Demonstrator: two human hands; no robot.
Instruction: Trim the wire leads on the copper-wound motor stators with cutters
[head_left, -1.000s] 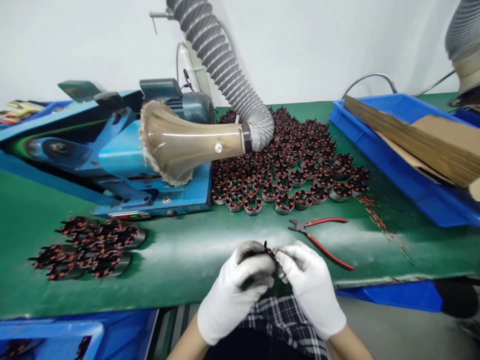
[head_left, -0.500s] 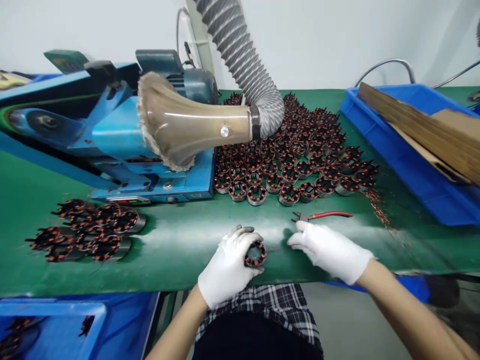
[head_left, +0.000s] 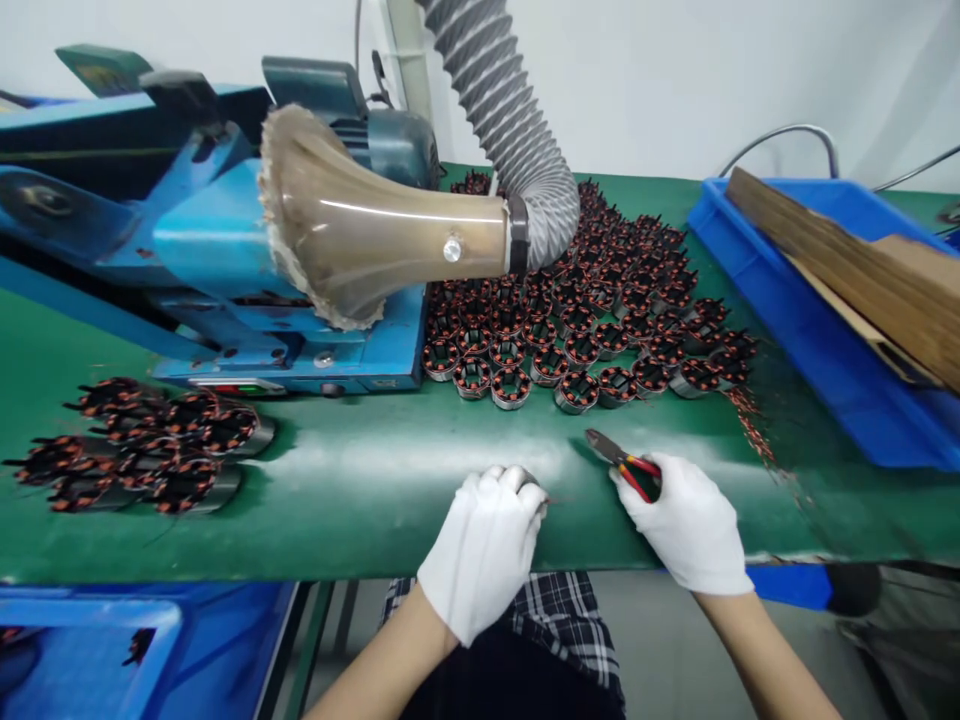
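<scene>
My left hand [head_left: 487, 545], in a white glove, is wrapped round a motor stator [head_left: 529, 480] that it mostly hides; a thin copper wire end sticks out to the right. My right hand [head_left: 686, 515], also gloved in white, grips red-handled cutting pliers [head_left: 626, 464], their jaws pointing up and left over the green table. The pliers' handles are slightly apart. A large group of stators [head_left: 577, 390] with copper windings stands beyond my hands, and a smaller group [head_left: 199, 485] sits at the left.
A blue machine [head_left: 360, 350] with a clear funnel [head_left: 420, 235] and grey hose [head_left: 517, 130] stands at the back left. Cardboard lies in a blue tray [head_left: 832, 375] at the right. Copper scraps [head_left: 754, 425] lie beside it. Another blue bin [head_left: 169, 660] is below the left table edge.
My right hand has picked up the pliers from the table and turned them. My left hand has rolled over the stator, covering most of it. The view has shifted slightly.
</scene>
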